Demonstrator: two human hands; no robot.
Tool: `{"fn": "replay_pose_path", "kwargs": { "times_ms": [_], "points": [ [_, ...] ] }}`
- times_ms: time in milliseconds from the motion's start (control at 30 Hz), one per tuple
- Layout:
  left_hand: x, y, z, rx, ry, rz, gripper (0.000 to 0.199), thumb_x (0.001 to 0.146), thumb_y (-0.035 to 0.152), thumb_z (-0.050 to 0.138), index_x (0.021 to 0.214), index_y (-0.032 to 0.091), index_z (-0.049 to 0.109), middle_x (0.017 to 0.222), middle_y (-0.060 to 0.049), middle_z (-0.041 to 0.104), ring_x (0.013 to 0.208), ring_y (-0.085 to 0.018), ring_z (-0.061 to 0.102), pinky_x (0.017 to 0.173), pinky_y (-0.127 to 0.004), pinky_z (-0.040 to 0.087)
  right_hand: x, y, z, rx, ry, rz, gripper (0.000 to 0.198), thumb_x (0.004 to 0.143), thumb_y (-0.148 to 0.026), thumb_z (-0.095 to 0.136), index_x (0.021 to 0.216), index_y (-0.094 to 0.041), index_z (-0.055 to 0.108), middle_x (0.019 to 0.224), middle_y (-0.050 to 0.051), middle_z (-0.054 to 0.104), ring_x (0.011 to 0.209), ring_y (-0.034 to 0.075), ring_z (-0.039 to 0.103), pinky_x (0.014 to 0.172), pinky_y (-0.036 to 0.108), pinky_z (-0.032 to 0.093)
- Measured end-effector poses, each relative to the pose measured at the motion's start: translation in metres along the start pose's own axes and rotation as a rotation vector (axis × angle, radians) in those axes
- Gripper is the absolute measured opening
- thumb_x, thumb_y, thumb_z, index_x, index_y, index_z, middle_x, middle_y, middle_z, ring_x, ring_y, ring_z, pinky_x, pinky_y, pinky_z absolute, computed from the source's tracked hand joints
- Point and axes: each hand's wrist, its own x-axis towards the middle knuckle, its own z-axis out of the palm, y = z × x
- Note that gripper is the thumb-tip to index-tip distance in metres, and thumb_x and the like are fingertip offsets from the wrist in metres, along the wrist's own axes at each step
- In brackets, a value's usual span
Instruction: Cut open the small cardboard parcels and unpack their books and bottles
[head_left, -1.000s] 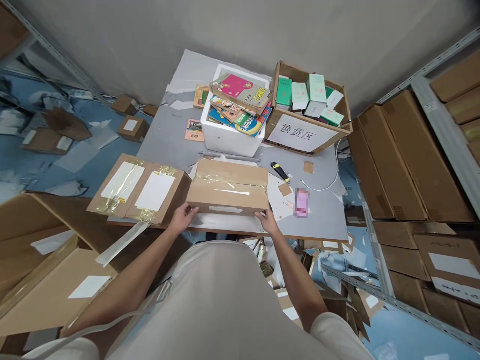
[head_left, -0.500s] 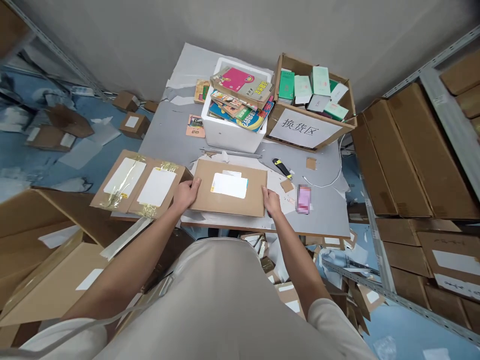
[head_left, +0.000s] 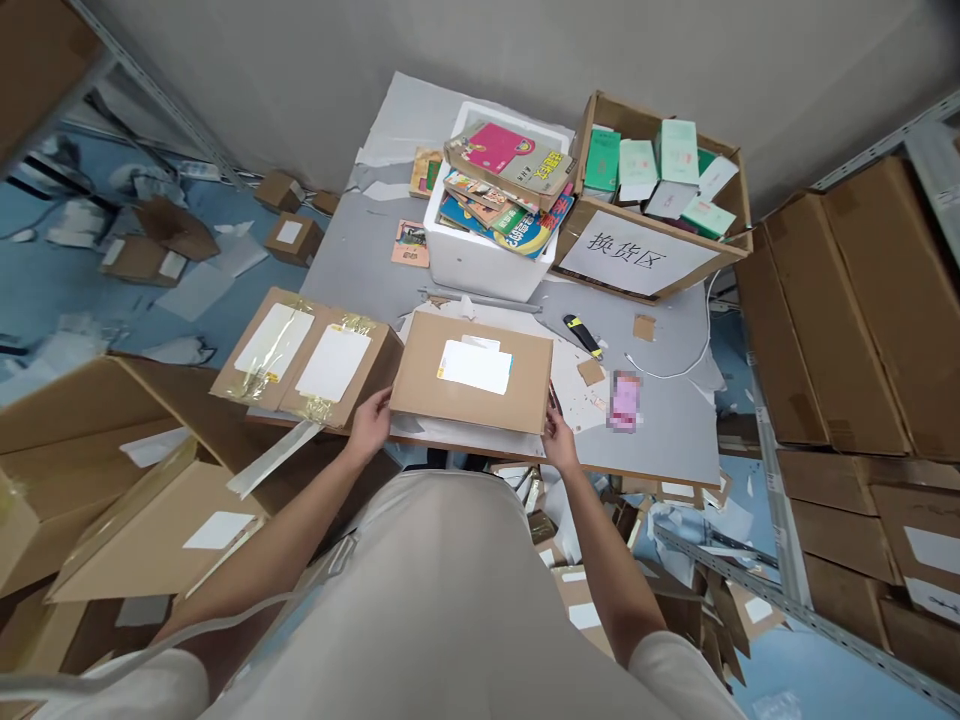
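A brown cardboard box [head_left: 420, 375] with white labels lies near the front edge of the table, between my hands. My left hand [head_left: 371, 425] grips its front left corner, fingers partly hidden under the box. At the front right corner, my right hand [head_left: 557, 438] holds the box from the side. A slim dark object [head_left: 554, 398] shows just beyond my right fingers; its kind is unclear. Left of the held box stand two taped cardboard boxes [head_left: 330, 362] side by side, with a loose strip hanging from one.
Behind are a white foam box [head_left: 480, 265] of books and a carton [head_left: 679, 285] of green boxes. A black and yellow utility knife [head_left: 583, 336], a cardboard scrap [head_left: 591, 372] and a pixelated pink item [head_left: 624, 400] lie right. Large cartons [head_left: 862, 310] fill the right shelf.
Both hands have slid down from the box's sides toward its front corners, fingers now lower. The whole view has shifted slightly, moving everything rightward in the picture.
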Motion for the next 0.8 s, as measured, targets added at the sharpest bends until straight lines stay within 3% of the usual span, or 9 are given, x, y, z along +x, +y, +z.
{"fn": "replay_pose_path", "kwargs": {
  "times_ms": [100, 167, 367, 500, 600, 700, 800],
  "points": [
    [-0.008, -0.02, 0.006, -0.019, -0.12, -0.028, 0.06, 0.064, 0.041, 0.064, 0.117, 0.015, 0.059, 0.119, -0.014, 0.066, 0.112, -0.028, 0.061, 0.098, -0.044, 0.047, -0.008, 0.013, 0.007, 0.001, -0.082, -0.034, 0.074, 0.07, -0.029, 0.065, 0.14, -0.019, 0.042, 0.14, 0.015, 0.05, 0.116, 0.023, 0.059, 0.096, 0.04, 0.049],
    [-0.007, -0.027, 0.012, -0.016, -0.152, -0.053, 0.059, 0.061, 0.047, 0.068, 0.11, 0.014, 0.061, 0.115, -0.016, 0.067, 0.11, -0.03, 0.062, 0.095, -0.046, 0.048, -0.007, 0.016, 0.013, 0.001, -0.093, -0.064, 0.077, 0.069, -0.031, 0.069, 0.14, -0.017, 0.042, 0.138, 0.015, 0.052, 0.122, 0.025, 0.054, 0.101, 0.043, 0.046],
    [-0.003, -0.019, 0.018, 0.013, -0.132, -0.024, 0.057, 0.066, 0.061, 0.063, 0.098, 0.013, 0.062, 0.103, -0.017, 0.069, 0.105, -0.03, 0.063, 0.094, -0.045, 0.047, -0.002, 0.008, 0.021, 0.033, -0.088, -0.084, 0.06, 0.075, -0.04, 0.068, 0.127, -0.014, 0.053, 0.122, 0.015, 0.064, 0.114, 0.027, 0.06, 0.102, 0.046, 0.044],
    [-0.006, 0.011, 0.007, 0.081, -0.087, 0.074, 0.044, 0.073, 0.058, 0.058, 0.088, 0.017, 0.06, 0.1, -0.012, 0.066, 0.095, -0.024, 0.062, 0.085, -0.037, 0.049, -0.003, -0.022, 0.007, -0.094, -0.062, -0.138, 0.045, 0.083, -0.044, 0.056, 0.118, -0.016, 0.06, 0.119, 0.014, 0.064, 0.108, 0.025, 0.061, 0.091, 0.04, 0.05],
    [-0.003, 0.046, -0.002, 0.27, 0.052, 0.161, 0.037, 0.081, 0.055, 0.049, 0.079, 0.019, 0.055, 0.084, -0.006, 0.061, 0.079, -0.02, 0.057, 0.074, -0.033, 0.047, 0.002, -0.058, -0.006, -0.352, 0.018, -0.181, 0.042, 0.092, -0.046, 0.04, 0.111, -0.015, 0.062, 0.113, 0.015, 0.065, 0.105, 0.025, 0.06, 0.089, 0.038, 0.047],
    [0.007, 0.083, -0.005, 0.402, 0.126, 0.154, 0.039, 0.086, 0.055, 0.042, 0.072, 0.02, 0.051, 0.073, -0.004, 0.058, 0.071, -0.019, 0.054, 0.068, -0.03, 0.042, 0.014, -0.088, -0.013, -0.571, 0.088, -0.112, 0.048, 0.095, -0.05, 0.032, 0.096, -0.014, 0.064, 0.097, 0.016, 0.069, 0.095, 0.027, 0.062, 0.083, 0.035, 0.044],
    [0.02, 0.109, -0.002, 0.502, 0.083, 0.095, 0.043, 0.086, 0.057, 0.041, 0.066, 0.02, 0.048, 0.065, -0.005, 0.056, 0.065, -0.02, 0.052, 0.062, -0.03, 0.038, 0.029, -0.104, -0.012, -0.675, 0.077, -0.036, 0.053, 0.096, -0.053, 0.03, 0.083, -0.016, 0.064, 0.086, 0.016, 0.07, 0.087, 0.027, 0.064, 0.076, 0.032, 0.043]
  ]
}}
